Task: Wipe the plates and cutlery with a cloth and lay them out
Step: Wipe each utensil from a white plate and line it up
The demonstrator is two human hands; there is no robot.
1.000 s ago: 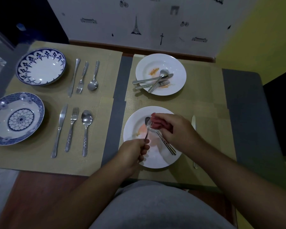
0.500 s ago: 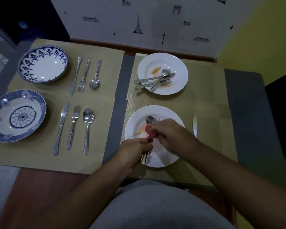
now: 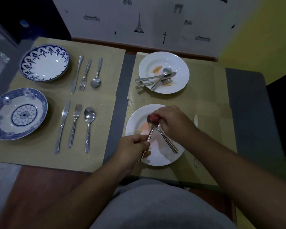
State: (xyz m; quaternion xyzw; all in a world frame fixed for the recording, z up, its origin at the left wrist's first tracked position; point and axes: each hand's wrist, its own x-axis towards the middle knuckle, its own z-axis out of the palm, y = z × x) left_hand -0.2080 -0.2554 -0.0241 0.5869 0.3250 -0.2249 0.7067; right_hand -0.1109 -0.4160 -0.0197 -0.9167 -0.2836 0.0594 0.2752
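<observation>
My left hand (image 3: 133, 148) grips the handle of a spoon (image 3: 150, 132) over the near white plate (image 3: 163, 160), which has orange smears. My right hand (image 3: 173, 121) pinches a small red cloth (image 3: 153, 117) against the spoon's bowl. A second utensil (image 3: 168, 141), probably a fork, lies on the same plate with its head hidden under my right hand. A knife (image 3: 195, 120) lies on the mat right of the plate, partly hidden by my right forearm. The far white plate (image 3: 180, 66) carries a knife, fork and spoon (image 3: 155, 79) and orange crumbs.
On the left mats stand two blue-patterned plates (image 3: 45, 63) (image 3: 15, 113), each with a knife, fork and spoon (image 3: 76, 126) laid out to its right. A papered wall (image 3: 139, 22) runs behind the table. The table's front edge is near my lap.
My right hand has slid the red cloth up from the spoon's handle to its bowl. The second utensil now lies apart on the plate. My left hand keeps its grip on the handle.
</observation>
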